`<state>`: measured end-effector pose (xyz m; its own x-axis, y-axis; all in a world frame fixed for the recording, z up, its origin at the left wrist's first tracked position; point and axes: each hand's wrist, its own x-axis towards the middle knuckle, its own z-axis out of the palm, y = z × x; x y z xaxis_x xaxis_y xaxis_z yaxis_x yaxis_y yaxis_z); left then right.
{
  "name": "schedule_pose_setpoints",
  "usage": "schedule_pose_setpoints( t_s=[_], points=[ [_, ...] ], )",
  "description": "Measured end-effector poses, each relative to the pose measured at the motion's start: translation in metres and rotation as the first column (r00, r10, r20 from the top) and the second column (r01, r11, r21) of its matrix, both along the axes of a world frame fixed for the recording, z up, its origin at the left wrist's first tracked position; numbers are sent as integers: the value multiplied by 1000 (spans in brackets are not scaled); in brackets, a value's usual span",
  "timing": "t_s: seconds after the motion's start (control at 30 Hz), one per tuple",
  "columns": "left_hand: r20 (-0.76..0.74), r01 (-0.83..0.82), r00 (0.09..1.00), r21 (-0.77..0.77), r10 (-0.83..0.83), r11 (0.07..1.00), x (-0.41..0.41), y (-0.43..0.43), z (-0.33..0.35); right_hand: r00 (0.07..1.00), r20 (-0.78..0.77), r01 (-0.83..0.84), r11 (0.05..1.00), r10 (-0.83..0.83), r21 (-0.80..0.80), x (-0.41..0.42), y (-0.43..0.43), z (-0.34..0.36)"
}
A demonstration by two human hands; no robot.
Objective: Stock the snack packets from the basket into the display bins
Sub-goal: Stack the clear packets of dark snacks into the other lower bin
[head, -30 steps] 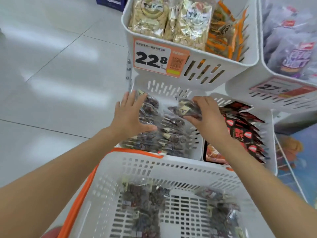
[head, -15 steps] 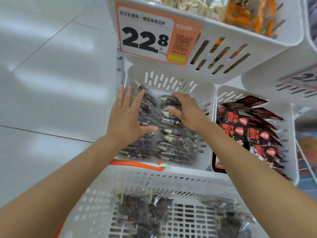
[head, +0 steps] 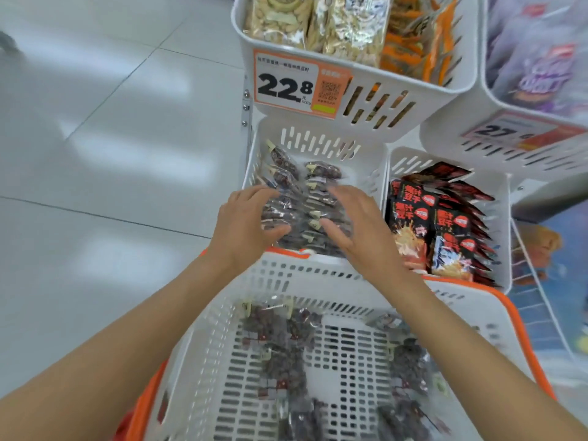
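Note:
A white display bin [head: 318,140] on the lower tier holds two rows of clear packets of dark snacks [head: 296,198]. My left hand [head: 245,222] hovers over the left row with its fingers curved and nothing in its grip. My right hand [head: 359,224] is beside it over the right row, fingers spread and relaxed, holding nothing. Whether the fingertips touch the packets is unclear. Below my arms is a white basket [head: 318,278] with an orange rim, with several more clear dark-snack packets [head: 280,342] lying on its slotted floor.
A neighbouring bin [head: 404,160] on the right holds black and red packets [head: 445,218]. Above are a bin of pale and orange snacks [head: 350,30] with a "22.8" price tag [head: 299,85] and a bin of purple bags [head: 541,58]. Grey tiled floor lies to the left.
My right hand set the packet it held into the bin's right row and let go. Both hands have drawn back toward the front of the bin.

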<state>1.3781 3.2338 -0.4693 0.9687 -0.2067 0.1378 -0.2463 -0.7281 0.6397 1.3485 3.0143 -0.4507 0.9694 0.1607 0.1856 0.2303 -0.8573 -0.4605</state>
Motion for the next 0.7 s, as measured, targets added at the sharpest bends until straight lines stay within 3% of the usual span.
schedule_pose_setpoints(
  t_s=[0.13, 0.23, 0.3, 0.37, 0.43, 0.53, 0.7],
  points=[
    [-59, 96, 993, -62, -100, 993, -70, 9, 6, 1000, 25, -7, 995, 4, 96, -86, 19, -11],
    [-203, 83, 974, -80, -98, 993, -112, 22, -7, 958, -282, -40, 999, 48, 33, -138, 23, -49],
    [-305, 40, 950, -89, -66, 995, -136, 33, -15, 821, -570, -49, 998, 15, -44, -162, 19, -87],
    [-362, 22, 930, -95, -55, 995, -154, 43, -21, 576, -816, 68, 998, -52, -16, -178, 15, -115],
    [-392, 45, 917, -74, -70, 996, -167, 47, -22, 399, -917, 95, 995, -16, 24, -191, 12, -131],
    [-424, 90, 899, -75, -113, 993, -176, 45, -22, 403, -915, -156, 987, 25, -42, -203, 17, -138],
    [-453, 46, 885, -140, -105, 989, -178, 40, -21, 446, -895, -31, 999, 3, -13, -186, 18, -121]
  ],
)
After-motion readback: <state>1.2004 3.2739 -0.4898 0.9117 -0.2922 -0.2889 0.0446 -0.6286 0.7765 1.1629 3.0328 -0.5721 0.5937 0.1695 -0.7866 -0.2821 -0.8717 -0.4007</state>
